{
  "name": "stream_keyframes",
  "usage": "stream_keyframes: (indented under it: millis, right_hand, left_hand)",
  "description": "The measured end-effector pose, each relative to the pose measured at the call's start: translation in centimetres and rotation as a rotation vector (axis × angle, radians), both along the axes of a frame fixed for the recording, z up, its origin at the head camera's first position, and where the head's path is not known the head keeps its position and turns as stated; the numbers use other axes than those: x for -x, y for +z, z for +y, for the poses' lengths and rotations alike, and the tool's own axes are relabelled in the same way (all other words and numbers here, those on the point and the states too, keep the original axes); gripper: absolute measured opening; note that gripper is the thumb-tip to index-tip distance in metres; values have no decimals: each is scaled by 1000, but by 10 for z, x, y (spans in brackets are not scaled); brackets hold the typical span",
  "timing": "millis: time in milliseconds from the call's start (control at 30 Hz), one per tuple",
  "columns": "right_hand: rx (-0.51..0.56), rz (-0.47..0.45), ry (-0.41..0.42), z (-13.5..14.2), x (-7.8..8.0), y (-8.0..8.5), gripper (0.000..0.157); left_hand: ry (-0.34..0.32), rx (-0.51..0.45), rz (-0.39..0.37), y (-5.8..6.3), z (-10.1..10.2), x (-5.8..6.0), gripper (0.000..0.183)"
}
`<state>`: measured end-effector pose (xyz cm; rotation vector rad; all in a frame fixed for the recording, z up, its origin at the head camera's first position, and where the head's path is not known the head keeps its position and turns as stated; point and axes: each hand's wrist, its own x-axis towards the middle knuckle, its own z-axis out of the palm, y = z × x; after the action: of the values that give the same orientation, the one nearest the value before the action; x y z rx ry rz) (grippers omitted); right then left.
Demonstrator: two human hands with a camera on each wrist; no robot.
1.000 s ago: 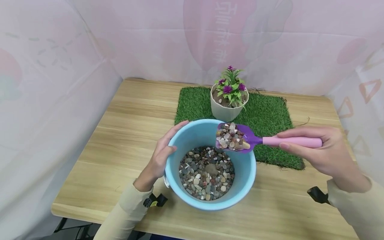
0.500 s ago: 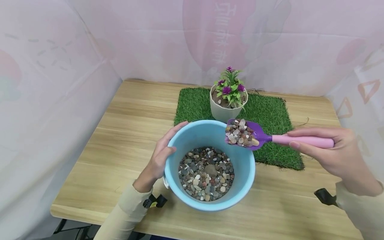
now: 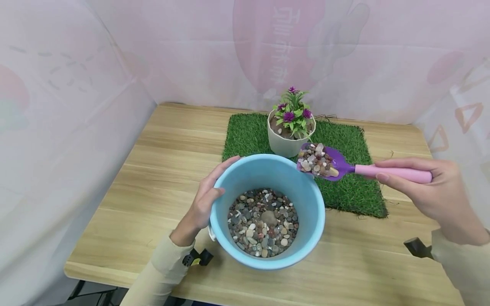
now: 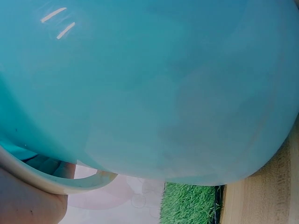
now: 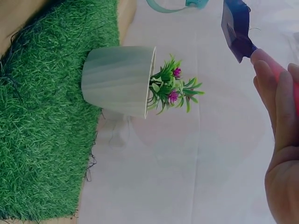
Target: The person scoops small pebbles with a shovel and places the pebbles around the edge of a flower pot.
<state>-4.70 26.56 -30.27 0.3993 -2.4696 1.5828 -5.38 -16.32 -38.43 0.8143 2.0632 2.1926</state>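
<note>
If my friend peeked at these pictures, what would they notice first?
Probably the big light-blue bucket near the front of the wooden table, with pebbles in its bottom. Next comes the purple scoop, loaded with more pebbles, in the right hand's grip; the head view shows it overlapping the bucket's far right edge. Behind them, a pale pot with purple flowers stands on a green grass mat.

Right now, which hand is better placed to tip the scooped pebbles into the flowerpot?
Probably the right hand: it holds the scoop, loaded with pebbles and seemingly near the flowerpot. The left hand holds the bucket.
</note>
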Motion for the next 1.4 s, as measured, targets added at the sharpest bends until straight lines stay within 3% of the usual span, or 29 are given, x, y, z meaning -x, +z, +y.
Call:
stream_keyframes:
  millis: [133,300,533,600,867,1067,1167,1400]
  right_hand:
    - [40,14,5,4,6,-4,31]
    - [5,18,-48,6,9,-6,30]
    - [28,35,-15,12,17,-11,30]
    - [-1,41,-39,13,19,-11,30]
    - [-52,-61,-150,15,25,-13,33]
    - [27,-66,-116,17,35,-17,34]
    - [-15,-71,-143,17,38,-19,34]
    - [37,-98,-132,19,46,-22,36]
  left_hand:
    - [-2,-5,-12,0,0,0,70]
    - [2,-7,-13,0,0,0,69]
    - [1,-8,-5,0,0,-1,69]
    - [1,-9,-4,0,0,-1,69]
    - [1,-9,-3,0,1,-1,69]
    - [2,-11,-6,0,0,-1,69]
    - [3,-10,-7,0,0,-1,69]
    - [1,-1,-6,0,0,0,69]
